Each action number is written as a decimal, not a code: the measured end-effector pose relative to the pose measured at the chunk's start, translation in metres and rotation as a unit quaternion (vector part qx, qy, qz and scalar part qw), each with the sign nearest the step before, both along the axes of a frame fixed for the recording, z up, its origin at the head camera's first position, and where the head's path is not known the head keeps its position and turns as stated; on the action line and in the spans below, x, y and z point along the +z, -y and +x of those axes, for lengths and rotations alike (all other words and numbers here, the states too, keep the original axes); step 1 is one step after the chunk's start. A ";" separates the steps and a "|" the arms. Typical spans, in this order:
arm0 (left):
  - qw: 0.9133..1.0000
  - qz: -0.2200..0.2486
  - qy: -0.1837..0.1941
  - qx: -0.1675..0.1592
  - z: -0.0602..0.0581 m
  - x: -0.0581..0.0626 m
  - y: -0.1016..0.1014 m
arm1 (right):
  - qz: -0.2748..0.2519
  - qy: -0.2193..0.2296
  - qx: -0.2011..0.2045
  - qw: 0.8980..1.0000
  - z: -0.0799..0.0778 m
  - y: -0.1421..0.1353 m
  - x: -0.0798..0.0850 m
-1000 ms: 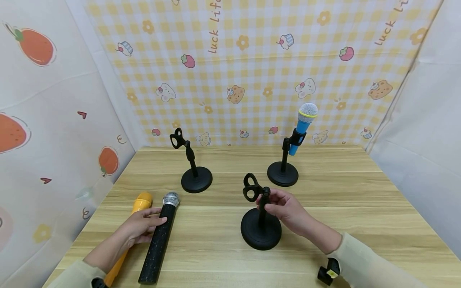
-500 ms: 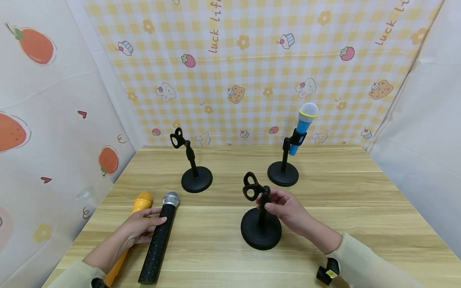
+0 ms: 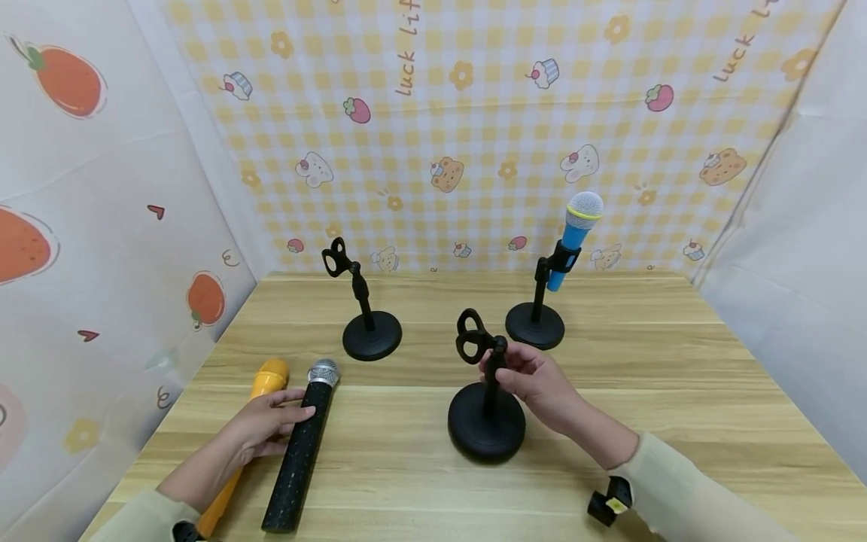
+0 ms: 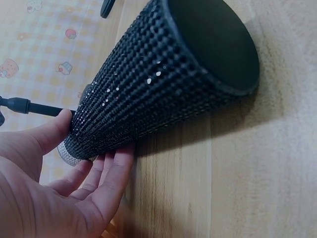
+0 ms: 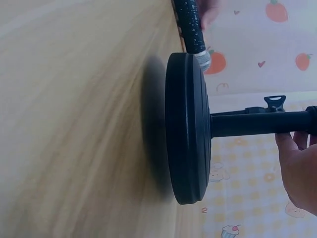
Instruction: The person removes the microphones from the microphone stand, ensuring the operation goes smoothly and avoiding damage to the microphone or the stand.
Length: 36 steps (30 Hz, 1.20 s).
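My left hand [image 3: 264, 425] holds a black, studded microphone [image 3: 299, 455] with a silver mesh head, lying at the left of the table. In the left wrist view the thumb is on one side of its body and the fingers [image 4: 116, 171] are on the other. My right hand [image 3: 542, 388] pinches the upright of a black desktop microphone stand [image 3: 486, 425] whose clip holds nothing. In the right wrist view, a gap with a shadow shows between the stand's round base [image 5: 187, 129] and the wood. A yellow microphone [image 3: 269, 378] lies beside the left hand, partly hidden beneath the forearm.
Another black stand [image 3: 372, 336] with a bare clip is at the back left. At the back right, a blue microphone [image 3: 573, 237] sits tilted in a third stand [image 3: 535, 325]. Behind the wooden table [image 3: 406, 482] hangs a yellow checked cloth [image 3: 379, 165]; white cloths flank it.
My right hand has raised the stand slightly and shifted it a little away from me. The left hand and the black microphone stay put. The head view has tilted slightly.
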<state>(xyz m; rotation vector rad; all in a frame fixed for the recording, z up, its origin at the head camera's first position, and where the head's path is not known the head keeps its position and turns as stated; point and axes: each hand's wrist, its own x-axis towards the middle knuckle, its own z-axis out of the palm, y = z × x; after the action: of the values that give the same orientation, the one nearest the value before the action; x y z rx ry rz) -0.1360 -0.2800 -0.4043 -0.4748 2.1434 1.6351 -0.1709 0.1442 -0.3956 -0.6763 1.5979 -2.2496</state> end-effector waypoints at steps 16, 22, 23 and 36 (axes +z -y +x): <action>1.000 0.001 -0.002 0.000 0.000 -0.001 0.002 | -0.038 -0.015 -0.038 0.998 -0.028 0.023 0.018; 1.000 0.000 -0.003 -0.001 0.000 -0.001 0.002 | -0.035 -0.005 -0.057 0.998 -0.043 0.029 0.028; 1.000 -0.001 -0.003 -0.002 -0.001 -0.001 0.002 | -0.035 -0.002 -0.061 0.997 -0.046 0.030 0.029; 1.000 0.007 -0.003 0.001 0.000 -0.003 0.002 | -0.030 0.041 -0.106 0.993 -0.079 0.048 0.039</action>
<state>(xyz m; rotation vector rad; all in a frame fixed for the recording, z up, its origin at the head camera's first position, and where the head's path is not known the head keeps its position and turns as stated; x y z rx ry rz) -0.1360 -0.2819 -0.4074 -0.4672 2.1357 1.6537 -0.2499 0.0959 -0.3564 -0.4396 1.6353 -2.4489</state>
